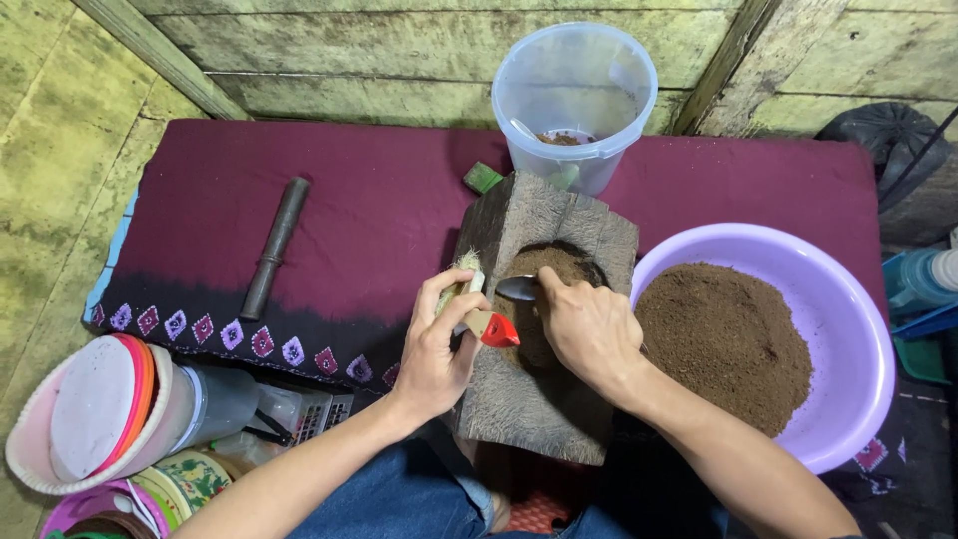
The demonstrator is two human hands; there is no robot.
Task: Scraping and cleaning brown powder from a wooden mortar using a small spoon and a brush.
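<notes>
Left hand (436,344) wrapped tight round small red-handled bristle brush (477,304), tipped up, out of the powder; right hand (589,324) pinching grey metal spoon (519,287) over hole in dark wooden block mortar (544,329); at three o'clock, purple plastic basin (858,329) of brown powder (723,339); at twelve, clear plastic bucket (574,100); at ten, dark pestle (274,248) lying aside on maroon cloth (349,200).

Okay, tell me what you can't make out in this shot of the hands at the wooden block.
Head view:
- Spoon handle: hidden inside the right hand.
- Brush middle: covered by the left hand.
- Hollow of the wooden block: partly hidden by the right hand.
- Clear bucket contents: blurred by its cloudy wall.
- Purple basin: near rim covered by the right forearm.
</notes>
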